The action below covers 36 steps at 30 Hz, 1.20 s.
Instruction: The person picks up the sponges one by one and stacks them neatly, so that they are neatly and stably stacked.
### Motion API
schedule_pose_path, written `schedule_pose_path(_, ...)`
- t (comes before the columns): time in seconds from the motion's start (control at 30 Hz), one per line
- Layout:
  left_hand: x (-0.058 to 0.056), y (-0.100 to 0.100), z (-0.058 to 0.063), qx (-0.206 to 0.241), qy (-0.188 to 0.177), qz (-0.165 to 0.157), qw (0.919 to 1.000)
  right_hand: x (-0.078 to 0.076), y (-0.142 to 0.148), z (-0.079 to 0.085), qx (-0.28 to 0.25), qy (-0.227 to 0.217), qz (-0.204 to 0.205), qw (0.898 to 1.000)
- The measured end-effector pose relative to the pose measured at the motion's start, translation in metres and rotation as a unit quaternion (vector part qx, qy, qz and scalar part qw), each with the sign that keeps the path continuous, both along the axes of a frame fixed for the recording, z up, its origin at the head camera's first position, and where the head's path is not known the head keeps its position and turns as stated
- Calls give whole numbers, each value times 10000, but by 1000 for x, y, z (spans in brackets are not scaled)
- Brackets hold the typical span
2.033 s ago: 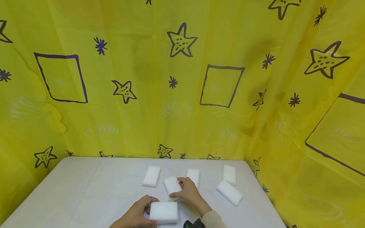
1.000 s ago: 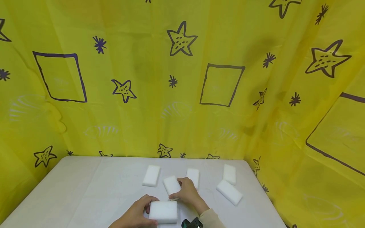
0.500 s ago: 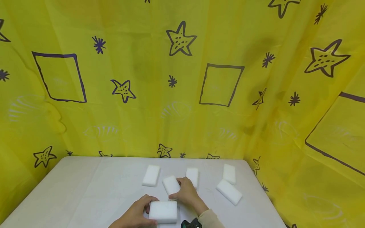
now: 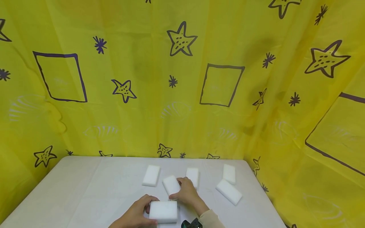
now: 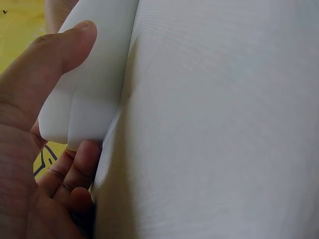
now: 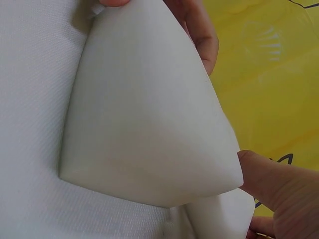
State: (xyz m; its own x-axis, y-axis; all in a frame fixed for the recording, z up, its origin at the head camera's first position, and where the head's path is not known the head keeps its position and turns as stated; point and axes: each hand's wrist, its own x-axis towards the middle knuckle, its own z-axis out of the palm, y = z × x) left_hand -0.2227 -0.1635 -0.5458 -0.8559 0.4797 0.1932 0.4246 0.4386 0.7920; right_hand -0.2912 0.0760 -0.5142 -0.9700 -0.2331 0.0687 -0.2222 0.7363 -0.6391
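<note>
My left hand (image 4: 137,212) grips a white sponge block (image 4: 163,212) at the front of the table, thumb on its near side. In the left wrist view that block's end (image 5: 82,117) shows a seam; I cannot tell whether two pieces lie together. Just behind, my right hand (image 4: 188,193) holds a second white sponge (image 4: 170,184) between thumb and fingers. Seen from the right wrist, the left hand's block fills the middle, with the right hand (image 6: 284,191) and its sponge (image 6: 219,214) at lower right. The two pieces look close together; whether they touch is unclear.
More white sponges lie on the white table (image 4: 85,186): one at back left (image 4: 151,175), one behind the right hand (image 4: 193,175), and a far-right upper sponge (image 4: 229,173) beside an angled one (image 4: 229,192). A yellow patterned curtain (image 4: 142,126) borders the back and right.
</note>
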Motion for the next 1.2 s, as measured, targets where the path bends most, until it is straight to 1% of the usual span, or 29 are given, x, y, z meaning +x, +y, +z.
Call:
schedule_pose_path(0.27, 1, 0, 0, 15, 55, -11, 10000, 2, -2, 2, 74, -37, -10, 10000)
schedule_pose_path(0.47, 2, 0, 2, -30, 34, 7, 10000, 3, -3, 5, 91, 12, 75, 9999)
schedule_pose_path(0.7, 1, 0, 1, -8, 109, -50, 9999, 3, -3, 4, 132, -28, 134, 9998)
schedule_pose_path(0.9, 1, -1, 0, 1, 96, -43, 9999, 3, -2, 7, 77, -108, 198, 9997)
schedule_pose_path(1.03, 1, 0, 0, -8, 165, -57, 9998, 4, 0, 9, 2, -148, 219, 9996)
schedule_pose_path(1.2, 1, -1, 0, -31, 197, -46, 9998, 3, 3, 10, -58, -93, 281, 9995)
